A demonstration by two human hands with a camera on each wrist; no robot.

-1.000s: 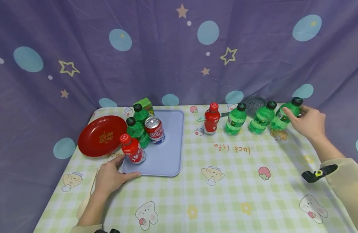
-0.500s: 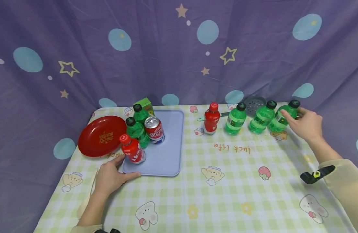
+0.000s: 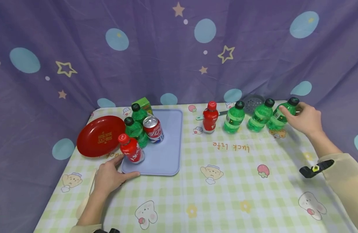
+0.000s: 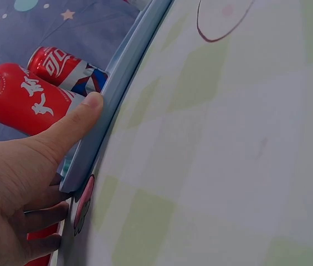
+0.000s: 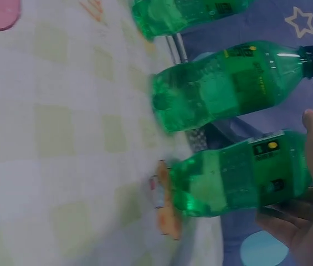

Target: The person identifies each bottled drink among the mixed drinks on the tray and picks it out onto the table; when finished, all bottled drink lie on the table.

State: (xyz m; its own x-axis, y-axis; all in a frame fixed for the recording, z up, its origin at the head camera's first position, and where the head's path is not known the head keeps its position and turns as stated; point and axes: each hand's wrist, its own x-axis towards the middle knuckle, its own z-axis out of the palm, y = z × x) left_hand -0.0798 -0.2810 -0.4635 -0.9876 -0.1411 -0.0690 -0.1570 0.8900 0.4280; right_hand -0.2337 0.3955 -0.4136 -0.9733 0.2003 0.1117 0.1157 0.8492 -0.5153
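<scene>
At the right end of a row of drinks, my right hand (image 3: 307, 119) grips a green soda bottle (image 5: 234, 180) with a black cap, thumb on its near side. Its base is close over the table. Beside it stand two more green bottles (image 3: 259, 117) and a red bottle (image 3: 210, 119). My left hand (image 3: 110, 174) holds the front-left corner of a blue tray (image 3: 167, 163), thumb along the front rim and other fingers at the left side. Upright on the tray are a red bottle (image 3: 131, 150), a soda can (image 3: 153, 130) and two green bottles (image 3: 135, 131).
A red oval plate (image 3: 100, 142) lies left of the tray. At the tray's back left is a green box (image 3: 144, 103). A dark slotted skimmer (image 3: 253, 103) lies behind the bottles. A pale utensil (image 3: 82, 205) lies partly under my left forearm. A purple curtain (image 3: 167, 58) hangs behind.
My right hand has moved slightly left and down with the green bottle, bringing it nearer the neighbouring bottle. My left hand stays at the tray corner. The head view has shifted a little.
</scene>
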